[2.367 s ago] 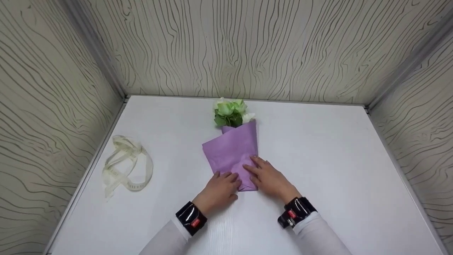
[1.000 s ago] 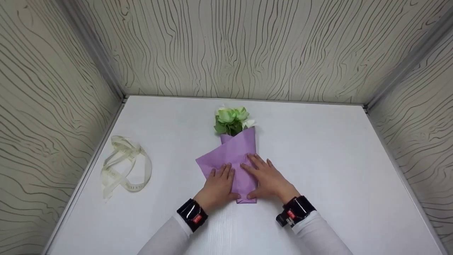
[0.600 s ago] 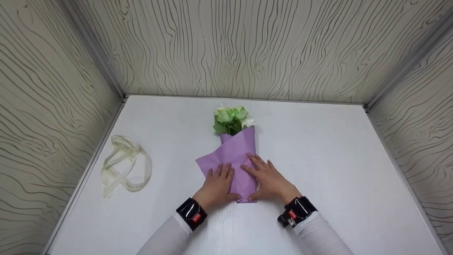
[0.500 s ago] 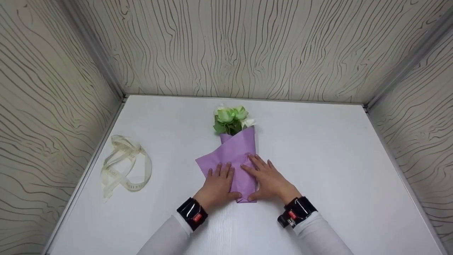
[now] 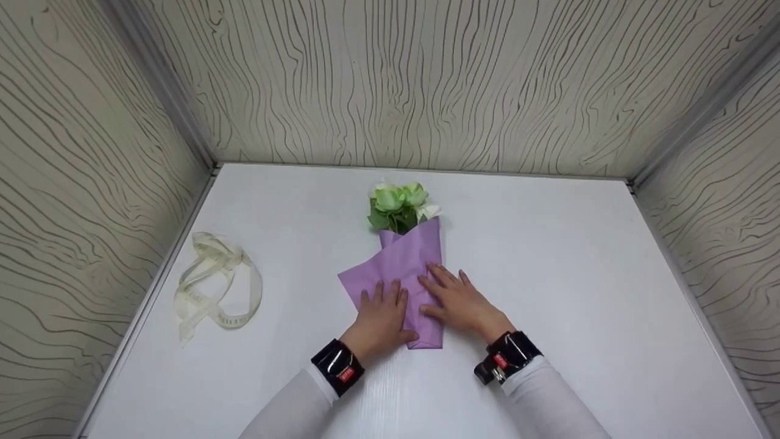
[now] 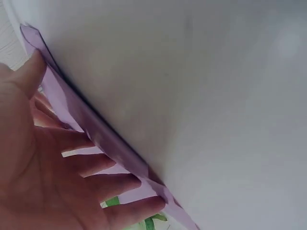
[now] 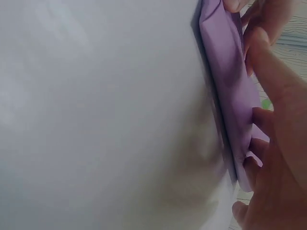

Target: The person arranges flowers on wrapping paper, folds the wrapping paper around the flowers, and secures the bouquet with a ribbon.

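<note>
One left hand (image 5: 378, 320): spread flat over the lower left of the purple wrapping paper (image 5: 409, 250), pressing by the look of it, with the thumb out near the folded bottom end.
One right hand (image 5: 463, 308): fanned along the right edge of the same paper, touching, apparently without pinching.
Bouquet: lying mid-table between both hands and the back wall (image 5: 390, 85), with pale green rose-like blooms (image 5: 390, 198) and a white flower (image 5: 429, 211) poking out at the far end.
Wrapping: well along, judging by the layers; bottom folded up, top layer slanting across the front.
Loose corner (image 5: 353, 276): jutting out past the bundle on the left, seemingly not tucked in.
Cream ribbon (image 5: 228, 259): lying in loose loops on the left of the white table (image 5: 548, 256), well apart from the paper, untied, so probably left for later.
Left wrist view: catching a long folded paper edge low over the tabletop, plus green leaf (image 6: 112, 201) glimpsed between fingers, both lost from above.
Right wrist view: giving the bundle's thickness side-on, with only a speck of green beyond.
Head view: alone in showing ribbon and full blooms.
</note>
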`<move>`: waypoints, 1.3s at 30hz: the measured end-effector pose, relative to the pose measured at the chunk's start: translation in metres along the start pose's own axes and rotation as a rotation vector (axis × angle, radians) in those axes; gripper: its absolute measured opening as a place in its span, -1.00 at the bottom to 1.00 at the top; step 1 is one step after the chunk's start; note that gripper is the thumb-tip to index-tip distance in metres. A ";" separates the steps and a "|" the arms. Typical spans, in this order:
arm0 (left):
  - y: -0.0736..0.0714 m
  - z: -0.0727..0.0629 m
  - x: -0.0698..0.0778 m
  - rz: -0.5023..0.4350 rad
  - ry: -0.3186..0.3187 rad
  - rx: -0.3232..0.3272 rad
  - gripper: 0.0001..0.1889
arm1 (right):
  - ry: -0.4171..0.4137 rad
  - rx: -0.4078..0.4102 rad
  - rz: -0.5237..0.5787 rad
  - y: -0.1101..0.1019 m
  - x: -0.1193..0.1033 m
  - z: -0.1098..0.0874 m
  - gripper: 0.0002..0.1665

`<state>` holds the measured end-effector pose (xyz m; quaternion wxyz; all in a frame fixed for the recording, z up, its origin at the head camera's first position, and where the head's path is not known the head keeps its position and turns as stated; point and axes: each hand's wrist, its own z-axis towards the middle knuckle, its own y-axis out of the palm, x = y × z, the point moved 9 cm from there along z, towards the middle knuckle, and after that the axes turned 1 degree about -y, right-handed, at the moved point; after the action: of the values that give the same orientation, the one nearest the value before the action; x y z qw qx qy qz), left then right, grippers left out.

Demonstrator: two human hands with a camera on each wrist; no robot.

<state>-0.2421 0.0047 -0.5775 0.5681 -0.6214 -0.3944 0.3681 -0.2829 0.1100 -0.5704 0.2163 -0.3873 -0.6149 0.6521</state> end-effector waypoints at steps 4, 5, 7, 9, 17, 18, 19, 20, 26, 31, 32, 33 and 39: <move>0.001 0.000 0.000 0.005 0.002 0.010 -0.05 | 0.076 0.054 -0.038 -0.002 0.010 0.014 -0.25; 0.001 0.000 0.000 0.006 0.004 0.012 -0.05 | 0.097 0.069 -0.048 -0.003 0.013 0.017 -0.25; 0.002 0.000 0.000 0.005 0.005 0.018 -0.05 | 0.132 0.093 -0.066 -0.004 0.018 0.024 -0.24; 0.003 0.000 0.000 0.009 0.004 0.017 -0.05 | 0.163 0.108 -0.081 -0.006 0.023 0.029 -0.23; 0.002 0.001 -0.002 0.016 -0.011 0.014 -0.05 | 0.230 0.065 -0.141 -0.003 0.034 0.042 -0.24; 0.001 0.002 -0.003 0.015 -0.013 0.016 -0.05 | 0.233 0.057 -0.141 -0.002 0.035 0.043 -0.22; 0.001 0.002 -0.003 0.013 -0.015 0.015 -0.05 | 0.238 0.050 -0.134 -0.002 0.036 0.043 -0.20; 0.001 0.002 -0.003 0.014 -0.016 0.013 -0.05 | 0.246 0.042 -0.123 -0.001 0.037 0.044 -0.17; 0.000 0.003 -0.004 0.004 -0.023 0.011 -0.05 | 0.272 -0.001 -0.073 -0.001 0.048 0.049 0.02; 0.001 0.003 -0.004 -0.005 -0.029 0.012 -0.05 | 0.252 -0.034 -0.031 -0.002 0.053 0.053 0.10; 0.001 0.003 -0.004 -0.006 -0.030 0.009 -0.04 | 0.252 -0.039 -0.021 -0.003 0.054 0.053 0.12; 0.002 0.003 -0.004 -0.005 -0.031 0.005 -0.04 | 0.253 -0.044 -0.013 -0.003 0.055 0.054 0.13; 0.003 0.003 -0.005 -0.014 -0.043 -0.014 -0.03 | 0.262 -0.071 -0.039 -0.004 0.061 0.054 0.14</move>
<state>-0.2472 0.0013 -0.5806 0.5577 -0.6146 -0.4133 0.3746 -0.3620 0.1228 -0.5843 0.2934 -0.4647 -0.6113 0.5695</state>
